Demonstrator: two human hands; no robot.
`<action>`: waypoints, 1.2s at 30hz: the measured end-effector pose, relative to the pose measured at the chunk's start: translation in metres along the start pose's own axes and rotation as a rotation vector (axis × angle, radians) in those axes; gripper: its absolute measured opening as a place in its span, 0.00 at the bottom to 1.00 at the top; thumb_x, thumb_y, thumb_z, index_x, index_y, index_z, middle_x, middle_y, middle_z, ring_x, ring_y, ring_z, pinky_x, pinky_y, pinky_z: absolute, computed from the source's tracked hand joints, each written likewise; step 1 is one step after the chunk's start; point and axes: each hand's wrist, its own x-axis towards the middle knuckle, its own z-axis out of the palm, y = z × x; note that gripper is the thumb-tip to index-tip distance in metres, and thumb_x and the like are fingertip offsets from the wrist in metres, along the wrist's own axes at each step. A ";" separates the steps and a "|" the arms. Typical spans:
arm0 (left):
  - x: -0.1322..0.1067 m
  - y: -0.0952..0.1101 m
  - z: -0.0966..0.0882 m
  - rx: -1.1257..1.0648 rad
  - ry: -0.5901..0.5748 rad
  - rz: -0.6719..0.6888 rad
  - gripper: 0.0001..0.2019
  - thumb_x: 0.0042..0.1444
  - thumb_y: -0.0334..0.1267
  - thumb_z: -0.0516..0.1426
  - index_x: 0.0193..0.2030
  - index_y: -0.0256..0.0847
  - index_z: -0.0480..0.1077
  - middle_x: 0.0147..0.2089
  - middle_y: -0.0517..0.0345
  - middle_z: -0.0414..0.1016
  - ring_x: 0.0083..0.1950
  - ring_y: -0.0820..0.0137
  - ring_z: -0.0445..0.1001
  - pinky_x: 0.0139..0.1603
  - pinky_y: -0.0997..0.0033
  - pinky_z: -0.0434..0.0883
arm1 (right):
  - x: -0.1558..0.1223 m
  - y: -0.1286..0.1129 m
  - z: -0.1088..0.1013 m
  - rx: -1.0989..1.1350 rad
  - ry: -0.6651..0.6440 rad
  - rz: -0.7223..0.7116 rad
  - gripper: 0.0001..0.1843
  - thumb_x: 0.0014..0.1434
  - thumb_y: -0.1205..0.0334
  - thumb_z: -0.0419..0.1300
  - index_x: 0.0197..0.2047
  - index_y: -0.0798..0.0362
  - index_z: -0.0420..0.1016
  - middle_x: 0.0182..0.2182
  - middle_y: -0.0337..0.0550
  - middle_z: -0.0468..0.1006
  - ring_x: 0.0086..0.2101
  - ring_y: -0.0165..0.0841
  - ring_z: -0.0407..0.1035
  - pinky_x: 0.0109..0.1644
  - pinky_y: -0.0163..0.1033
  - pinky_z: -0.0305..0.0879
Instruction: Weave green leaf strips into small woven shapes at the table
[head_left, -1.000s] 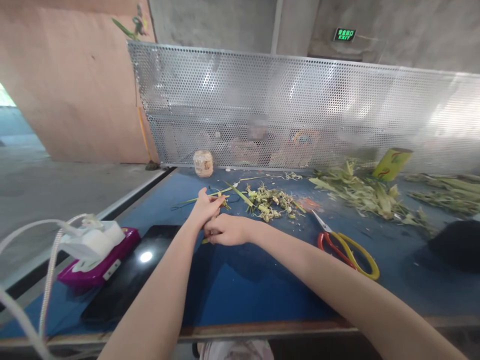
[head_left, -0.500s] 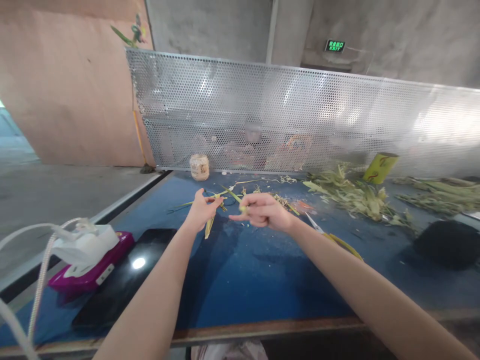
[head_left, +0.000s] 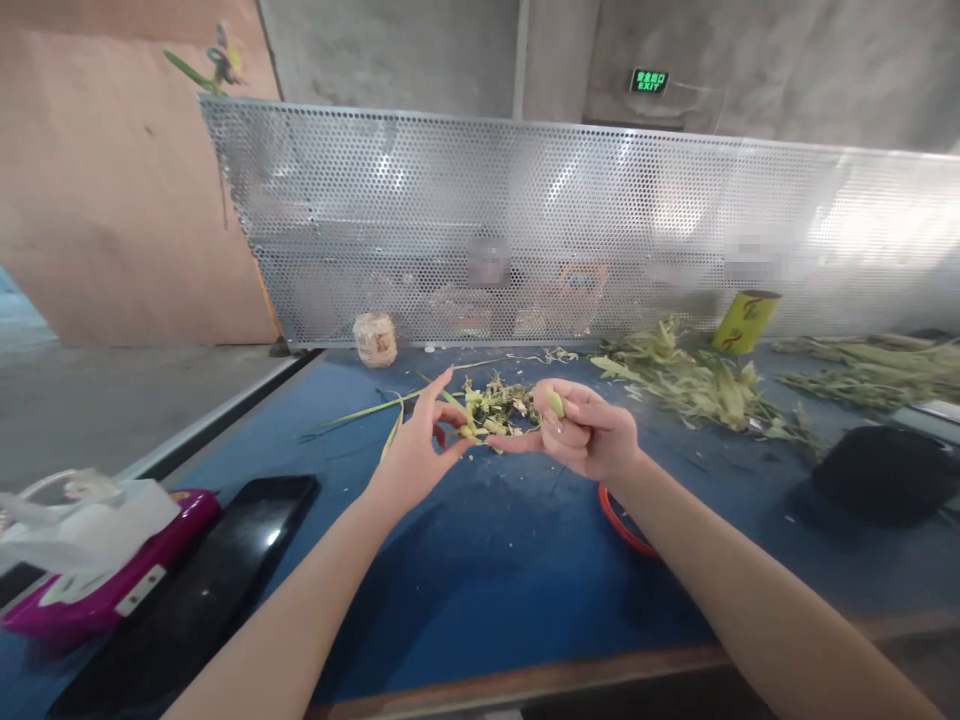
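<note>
My left hand [head_left: 417, 455] is raised over the blue table [head_left: 480, 590], thumb and forefinger pinched on a thin green leaf strip [head_left: 392, 436] that hangs down beside it. My right hand [head_left: 585, 432] is close to the right of it, fingers curled round a small green leaf piece [head_left: 556, 403], forefinger reaching toward my left fingertips. Behind both hands lies a small pile of plant scraps [head_left: 495, 405]. A red scissor handle [head_left: 619, 522] shows under my right wrist; the rest of the scissors is hidden.
A black phone [head_left: 202, 590] and a magenta device [head_left: 90, 590] with a white cover lie at the left. A twine ball [head_left: 375, 338], a yellow-green cup [head_left: 745, 321], heaps of green leaves [head_left: 697, 385], a black object [head_left: 877, 480]. A perforated metal screen [head_left: 570, 220] backs the table, with people behind it.
Both hands have lifted off the table and come together in front of the scrap pile. The camera has shifted right, so the phone and device sit further left.
</note>
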 end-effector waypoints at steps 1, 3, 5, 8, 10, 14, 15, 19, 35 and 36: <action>-0.001 0.003 0.002 -0.011 0.005 0.012 0.37 0.48 0.33 0.55 0.62 0.44 0.40 0.35 0.58 0.70 0.34 0.73 0.67 0.34 0.72 0.67 | -0.001 -0.001 -0.001 -0.056 0.007 -0.003 0.13 0.51 0.51 0.53 0.26 0.51 0.58 0.11 0.22 0.40 0.11 0.18 0.35 0.31 0.36 0.62; -0.003 0.009 0.006 -0.032 0.011 0.026 0.39 0.48 0.32 0.56 0.63 0.45 0.37 0.36 0.59 0.70 0.33 0.74 0.67 0.34 0.72 0.67 | -0.002 -0.001 -0.002 -0.229 0.063 -0.003 0.10 0.53 0.54 0.53 0.28 0.52 0.60 0.11 0.24 0.49 0.12 0.19 0.39 0.27 0.34 0.58; -0.004 0.012 0.008 -0.066 0.017 0.060 0.41 0.48 0.30 0.55 0.63 0.44 0.33 0.36 0.59 0.70 0.34 0.74 0.67 0.34 0.73 0.67 | -0.002 0.000 -0.002 -0.509 0.163 0.054 0.08 0.53 0.57 0.54 0.29 0.52 0.61 0.15 0.29 0.60 0.15 0.20 0.45 0.25 0.32 0.54; -0.004 0.013 0.010 -0.076 0.001 0.101 0.41 0.48 0.28 0.55 0.63 0.44 0.34 0.36 0.58 0.70 0.34 0.74 0.66 0.33 0.73 0.67 | -0.003 0.002 0.003 -0.908 0.208 0.044 0.06 0.54 0.60 0.54 0.28 0.53 0.63 0.17 0.31 0.63 0.18 0.22 0.51 0.25 0.31 0.50; -0.004 0.013 0.010 -0.051 -0.007 0.122 0.40 0.48 0.28 0.55 0.63 0.44 0.36 0.36 0.58 0.70 0.34 0.74 0.66 0.34 0.73 0.67 | -0.003 0.003 0.007 -1.055 0.177 0.035 0.06 0.54 0.61 0.54 0.27 0.53 0.64 0.16 0.31 0.62 0.19 0.22 0.53 0.26 0.30 0.49; -0.006 0.013 0.012 0.003 0.008 0.162 0.40 0.48 0.29 0.56 0.63 0.45 0.36 0.36 0.59 0.70 0.35 0.74 0.66 0.35 0.73 0.67 | -0.003 0.009 0.009 -1.081 0.222 0.060 0.05 0.52 0.62 0.56 0.27 0.53 0.67 0.17 0.31 0.65 0.20 0.22 0.54 0.26 0.30 0.50; -0.006 0.013 0.012 0.023 0.005 0.163 0.40 0.48 0.29 0.56 0.63 0.45 0.36 0.36 0.59 0.70 0.34 0.74 0.66 0.36 0.73 0.67 | -0.003 0.010 0.009 -1.084 0.240 0.058 0.05 0.52 0.63 0.56 0.27 0.53 0.67 0.17 0.31 0.65 0.20 0.22 0.55 0.26 0.29 0.50; -0.009 0.015 0.013 0.131 -0.038 0.152 0.39 0.49 0.32 0.56 0.63 0.47 0.37 0.36 0.61 0.70 0.31 0.76 0.64 0.37 0.72 0.67 | -0.004 0.017 0.005 -1.098 0.278 0.050 0.04 0.51 0.64 0.58 0.27 0.53 0.72 0.19 0.33 0.68 0.21 0.23 0.57 0.25 0.29 0.49; -0.017 0.024 0.017 -0.153 -0.063 0.215 0.43 0.46 0.35 0.60 0.63 0.49 0.37 0.32 0.61 0.72 0.38 0.69 0.71 0.38 0.67 0.70 | -0.001 0.005 0.010 -0.566 0.247 0.283 0.05 0.41 0.65 0.63 0.21 0.57 0.71 0.17 0.35 0.70 0.18 0.21 0.60 0.22 0.29 0.54; -0.017 0.026 0.017 -0.184 -0.063 0.207 0.43 0.46 0.35 0.60 0.63 0.48 0.37 0.31 0.60 0.72 0.38 0.68 0.71 0.39 0.66 0.70 | -0.001 0.005 0.009 -0.543 0.239 0.290 0.05 0.41 0.64 0.63 0.21 0.57 0.71 0.16 0.34 0.70 0.18 0.21 0.59 0.21 0.28 0.54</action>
